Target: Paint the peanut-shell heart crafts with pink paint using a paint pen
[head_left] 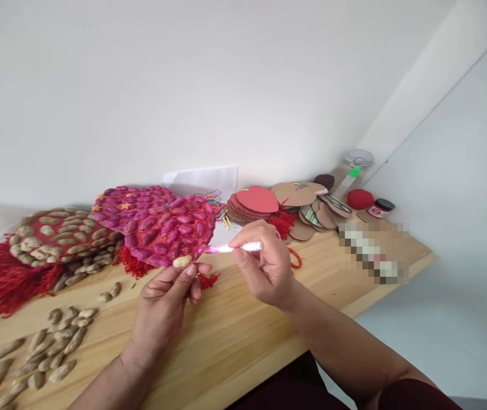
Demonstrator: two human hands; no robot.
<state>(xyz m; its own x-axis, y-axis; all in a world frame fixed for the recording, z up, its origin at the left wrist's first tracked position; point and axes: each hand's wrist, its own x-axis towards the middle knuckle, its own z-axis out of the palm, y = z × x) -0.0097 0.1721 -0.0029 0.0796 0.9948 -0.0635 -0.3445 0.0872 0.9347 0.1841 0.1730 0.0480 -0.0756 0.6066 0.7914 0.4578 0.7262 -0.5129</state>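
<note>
While the left steadies the peanut-covered piece [170, 230], right hand [264, 262] palm-inward, grip pinched around white marker [243, 247].

Peanuts [61, 339] before tasselled piece [64, 233]

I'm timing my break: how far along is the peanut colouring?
Nearly there on the held piece: most of its peanuts look magenta. The right hand holds the white pen at its edge. By the left hand, one pale peanut looks left to colour. If it counts too, the tasselled piece shows uncoloured peanuts.
</note>
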